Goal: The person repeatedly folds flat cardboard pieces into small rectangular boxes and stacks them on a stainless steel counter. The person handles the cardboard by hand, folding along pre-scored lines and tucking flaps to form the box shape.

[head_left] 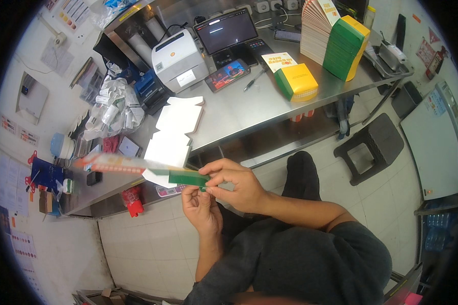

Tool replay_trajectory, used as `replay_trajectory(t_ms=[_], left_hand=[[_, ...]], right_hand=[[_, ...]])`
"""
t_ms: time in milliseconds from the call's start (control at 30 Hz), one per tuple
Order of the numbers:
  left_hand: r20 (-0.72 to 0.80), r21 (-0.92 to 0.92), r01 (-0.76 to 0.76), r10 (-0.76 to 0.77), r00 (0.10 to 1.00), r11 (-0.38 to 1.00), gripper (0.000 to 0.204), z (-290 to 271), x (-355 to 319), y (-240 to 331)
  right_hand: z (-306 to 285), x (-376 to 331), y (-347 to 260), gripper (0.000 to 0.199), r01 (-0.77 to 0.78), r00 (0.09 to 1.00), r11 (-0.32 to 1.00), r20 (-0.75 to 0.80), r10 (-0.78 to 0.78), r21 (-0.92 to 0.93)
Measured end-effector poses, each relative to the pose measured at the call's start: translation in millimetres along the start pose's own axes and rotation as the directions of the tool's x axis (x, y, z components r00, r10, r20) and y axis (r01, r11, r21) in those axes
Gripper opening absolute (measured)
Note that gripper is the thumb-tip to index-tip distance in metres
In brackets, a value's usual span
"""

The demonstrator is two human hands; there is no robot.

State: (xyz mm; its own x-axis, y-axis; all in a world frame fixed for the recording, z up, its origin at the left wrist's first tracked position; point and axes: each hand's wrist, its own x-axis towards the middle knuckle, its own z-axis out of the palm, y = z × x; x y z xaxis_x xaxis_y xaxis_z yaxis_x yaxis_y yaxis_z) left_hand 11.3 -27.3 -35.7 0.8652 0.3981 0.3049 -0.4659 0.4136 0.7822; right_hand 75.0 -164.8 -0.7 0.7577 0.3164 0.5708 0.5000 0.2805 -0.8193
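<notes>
My left hand (202, 209) and my right hand (236, 186) are close together in front of my body, off the table's front edge. Between their fingertips is the green end of a flat cardboard box blank (187, 179). The blank is seen nearly edge-on, and its far part, blurred white and orange, reaches out to the left. My right fingers pinch the green end from above, while my left thumb and fingers grip it from below. Just beyond lies a stack of white flat box blanks (174, 118), partly covered by the held piece.
The steel table (234, 109) carries a white label printer (179, 60), a tablet with keyboard (226, 31), a phone (227, 75), a pen (255, 80), a yellow-green box (299, 84) and nested green-yellow boxes (344, 50). A dark stool (379, 145) stands at right.
</notes>
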Motion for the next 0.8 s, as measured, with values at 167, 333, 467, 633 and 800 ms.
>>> replay_trajectory(t_ms=[167,333,467,633,800], left_hand=[[0.033,-0.031,0.020,-0.019,0.999,0.999,0.029,-12.7,-1.5,3.5],[0.038,-0.056,0.030,-0.028,0.999,0.998,0.030,-17.7,-0.7,8.8],[-0.005,-0.059,0.023,-0.023,1.000,0.998,0.030,-12.8,0.3,10.5],[-0.014,-0.067,0.014,-0.015,1.000,0.998,0.030,-8.9,1.0,9.9],[0.043,-0.053,0.013,-0.010,0.999,0.999,0.033,-6.6,1.3,9.9]], right_hand=[[-6.3,2.3,0.5,0.008,0.019,0.995,1.000,0.095,-0.021,0.025],[-10.6,2.9,0.0,0.011,0.061,0.985,0.998,0.158,-0.063,0.018],[-10.8,3.7,-1.4,0.010,0.043,0.984,0.998,0.171,-0.049,0.044],[-11.5,4.0,-5.2,0.010,0.014,0.988,1.000,0.153,-0.016,0.012],[-7.8,6.9,-1.6,0.012,0.038,0.992,0.999,0.123,-0.038,0.007]])
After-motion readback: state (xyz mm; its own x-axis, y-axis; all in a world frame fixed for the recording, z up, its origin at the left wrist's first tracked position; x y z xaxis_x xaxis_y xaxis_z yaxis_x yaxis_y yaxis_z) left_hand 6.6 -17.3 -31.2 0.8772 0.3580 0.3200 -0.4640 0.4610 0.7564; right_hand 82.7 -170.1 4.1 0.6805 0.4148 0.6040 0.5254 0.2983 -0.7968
